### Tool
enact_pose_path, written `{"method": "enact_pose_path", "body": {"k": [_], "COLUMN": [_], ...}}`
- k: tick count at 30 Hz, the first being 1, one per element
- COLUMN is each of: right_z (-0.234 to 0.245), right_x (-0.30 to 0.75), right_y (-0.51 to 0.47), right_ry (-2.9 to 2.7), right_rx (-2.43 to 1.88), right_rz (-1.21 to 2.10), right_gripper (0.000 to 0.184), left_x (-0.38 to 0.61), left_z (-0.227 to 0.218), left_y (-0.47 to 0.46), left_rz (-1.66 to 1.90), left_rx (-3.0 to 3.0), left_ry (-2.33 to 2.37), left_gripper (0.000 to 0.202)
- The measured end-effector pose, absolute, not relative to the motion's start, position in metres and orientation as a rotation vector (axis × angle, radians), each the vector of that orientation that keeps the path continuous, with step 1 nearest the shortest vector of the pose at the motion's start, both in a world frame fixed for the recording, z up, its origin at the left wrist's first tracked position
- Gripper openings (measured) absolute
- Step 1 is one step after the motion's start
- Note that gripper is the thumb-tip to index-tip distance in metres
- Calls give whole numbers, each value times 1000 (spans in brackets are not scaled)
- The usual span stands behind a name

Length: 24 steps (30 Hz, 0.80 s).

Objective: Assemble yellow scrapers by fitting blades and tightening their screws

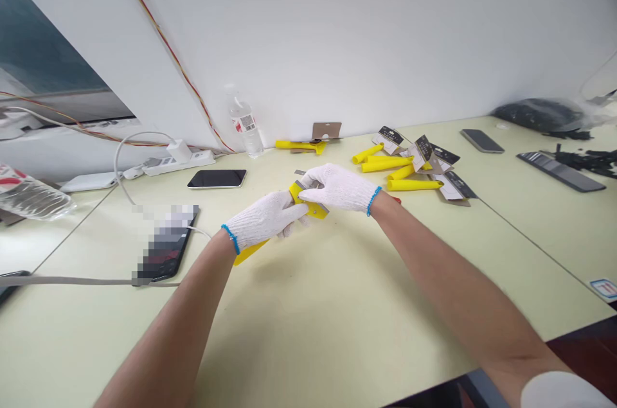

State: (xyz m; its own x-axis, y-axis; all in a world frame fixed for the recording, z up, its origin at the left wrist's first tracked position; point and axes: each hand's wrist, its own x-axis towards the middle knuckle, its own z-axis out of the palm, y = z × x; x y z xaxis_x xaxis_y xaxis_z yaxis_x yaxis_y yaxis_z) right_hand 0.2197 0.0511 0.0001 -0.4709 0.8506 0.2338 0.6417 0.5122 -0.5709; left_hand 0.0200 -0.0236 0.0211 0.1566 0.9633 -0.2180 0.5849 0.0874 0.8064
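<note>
A plain white wall stands behind a pale yellow-green table (pixel 299 344), with red and yellow wires running down the wall at left. At the far left, a clear bottle (pixel 33 193) lies tilted on its side; next come a white power strip (pixel 202 158) with a charger plugged in and, nearer the front, a phone (pixel 168 244) with a pixelated area over it. A black-screened phone (pixel 216 178) lies flat farther back, and an upright clear bottle (pixel 245 125) stands near the wall. At the middle, the left hand (pixel 265 218), in a white knitted glove with blue cuff, has its fingers closed around a yellow tool (pixel 315 209), held above the table; the handle emerges below the wrist. Behind, a yellow-handled tool (pixel 289 144) lies beside a brown card (pixel 326 131). The right hand (pixel 337 188), gloved alike, is clamped on the tool's metal-edged head, thumb on the near face; its far fingertips are hidden. Farther right, several yellow handles (pixel 388 164) lie among printed cards, followed by a grey phone (pixel 482 140) and a black bundle (pixel 535 115) in clear plastic.
</note>
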Motion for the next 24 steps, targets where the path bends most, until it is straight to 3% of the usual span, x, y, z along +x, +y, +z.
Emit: {"method": "enact_pose_path", "body": {"k": [18,20,24], "right_z": [16,18,26], "right_x": [212,212,214], "right_y": [38,36,31], "right_ry": [-2368,-2403,-2468], "right_rx": [-1208,-1224,-1217], "right_rz": [671,692,738], "right_gripper": [80,73,38], "left_x": [23,22,21], "left_z": [23,23,25], "left_y": [-27,-27,-27], "left_rz": [565,574,551], "left_rx": [1688,1704,1729], "left_ry": [1475,1462,1423], "left_gripper": [25,24,28]}}
